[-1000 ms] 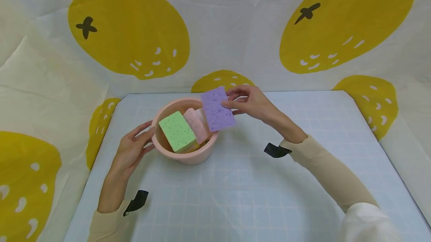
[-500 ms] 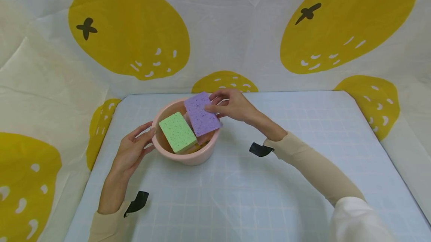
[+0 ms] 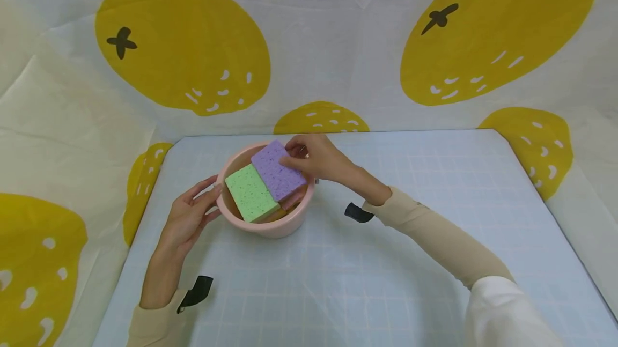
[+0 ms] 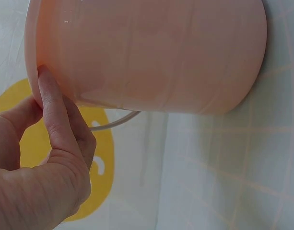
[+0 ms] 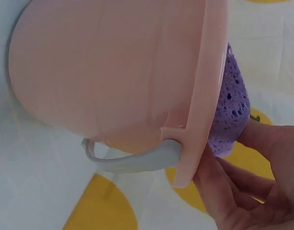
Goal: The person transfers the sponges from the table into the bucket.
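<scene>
A pink bucket (image 3: pixel 277 230) stands on the table, its rim pinched at the left side by my left hand (image 3: pixel 185 218). In the left wrist view, thumb and fingers (image 4: pixel 53 110) meet across that rim. My right hand (image 3: pixel 318 162) holds a purple sponge (image 3: pixel 280 170) between thumb and fingers at the bucket's mouth. The right wrist view has the purple sponge (image 5: pixel 230 103) sticking out past the rim, with fingers close against the rim. A green sponge (image 3: pixel 252 194) lies in the bucket, partly overlapped by the purple one. Beneath them a pink item (image 3: pixel 293 198) is mostly hidden.
The bucket has a grey handle (image 5: pixel 137 160) hanging down its outside. A pale blue gridded sheet (image 3: pixel 338 282) covers the table. Behind and at the sides hangs a white cloth (image 3: pixel 333 41) printed with large yellow fruit shapes.
My right hand has carried the purple sponge leftward from the bucket's right rim to over its inside, covering the pink item and part of the green sponge. My left hand stays on the rim.
</scene>
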